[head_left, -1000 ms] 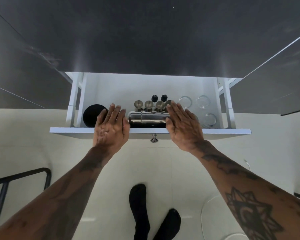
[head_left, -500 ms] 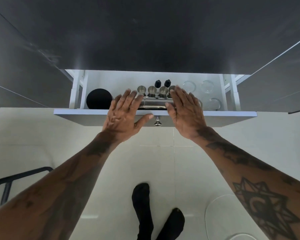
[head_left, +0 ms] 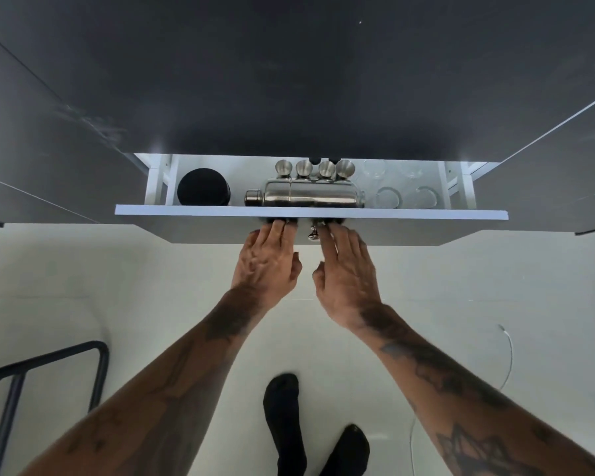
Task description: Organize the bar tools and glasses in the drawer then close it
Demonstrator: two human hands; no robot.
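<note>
The white drawer stands partly open under a dark countertop. Inside lie a steel cocktail shaker on its side, several steel jiggers behind it, a black round container at the left and clear glasses at the right. My left hand and my right hand press flat, fingers extended, against the drawer front on either side of the small metal knob. Neither hand holds anything.
The dark countertop overhangs the drawer, with grey cabinet fronts on both sides. A black metal frame stands on the pale floor at lower left. My feet in black socks are below the drawer. A thin cable lies at the right.
Both hands came off the shaker and the drawer's top edge and dropped onto the drawer front. The drawer has slid further in, so less of its inside shows.
</note>
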